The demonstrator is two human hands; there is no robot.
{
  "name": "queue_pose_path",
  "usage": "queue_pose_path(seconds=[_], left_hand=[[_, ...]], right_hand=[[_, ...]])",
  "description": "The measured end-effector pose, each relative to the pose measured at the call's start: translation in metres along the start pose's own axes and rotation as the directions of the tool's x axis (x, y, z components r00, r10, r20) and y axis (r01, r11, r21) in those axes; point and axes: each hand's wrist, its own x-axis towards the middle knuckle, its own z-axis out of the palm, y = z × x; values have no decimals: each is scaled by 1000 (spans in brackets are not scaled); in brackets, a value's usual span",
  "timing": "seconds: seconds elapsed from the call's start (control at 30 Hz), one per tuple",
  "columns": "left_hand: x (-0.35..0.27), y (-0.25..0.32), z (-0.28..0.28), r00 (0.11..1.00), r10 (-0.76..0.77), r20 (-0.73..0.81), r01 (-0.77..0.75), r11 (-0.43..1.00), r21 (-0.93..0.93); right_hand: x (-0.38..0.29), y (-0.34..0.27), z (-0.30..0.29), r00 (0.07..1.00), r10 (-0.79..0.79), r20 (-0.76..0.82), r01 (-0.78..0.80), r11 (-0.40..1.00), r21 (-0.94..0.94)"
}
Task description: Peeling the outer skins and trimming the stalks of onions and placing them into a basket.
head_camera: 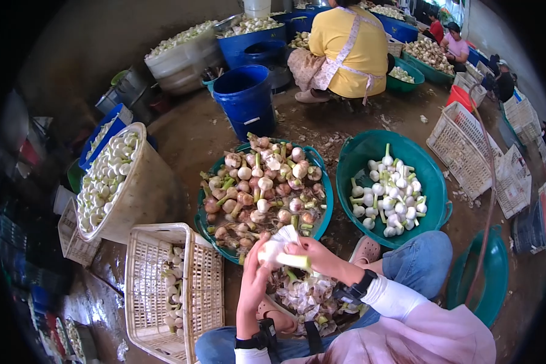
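My left hand [256, 268] is closed around a white garlic bulb [269, 253] with a pale green stem. From the other side my right hand [317, 257] grips a loose piece of its papery skin [286, 234]. Both hands are just above the near rim of a green basin [325, 218] of unpeeled garlic bulbs [264, 184], many still brownish with roots and cut stems. To the right stands a second green basin [352, 159] with clean white garlic bulbs [393, 195]. Below my hands, a heap of peeled skins [307, 298] lies between my feet.
At left are a white plastic crate [139, 273] holding some bulbs and a large tub [141, 195] full of white garlic. A blue bucket [243, 100] stands ahead, beside a seated person [350, 50] in yellow. Crates [459, 150] and a hose [491, 182] are at right.
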Motion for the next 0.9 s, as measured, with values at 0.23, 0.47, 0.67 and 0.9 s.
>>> queue_pose_path(seconds=[0.23, 0.47, 0.67, 0.9], left_hand=[[-3, 11, 7, 897, -405, 175, 437, 870, -229], [-7, -3, 21, 964, -215, 157, 244, 948, -203], [-8, 2, 18, 957, -251, 147, 285, 913, -293], [0, -10, 21, 965, -206, -160, 116, 889, -442]], right_hand=[[-7, -35, 10, 997, -69, 28, 63, 981, 182], [-8, -27, 2, 989, -126, 80, 143, 952, -271], [4, -73, -61, 869, -459, 185, 269, 751, 602], [-14, -34, 9, 941, -320, 110, 280, 556, -782]])
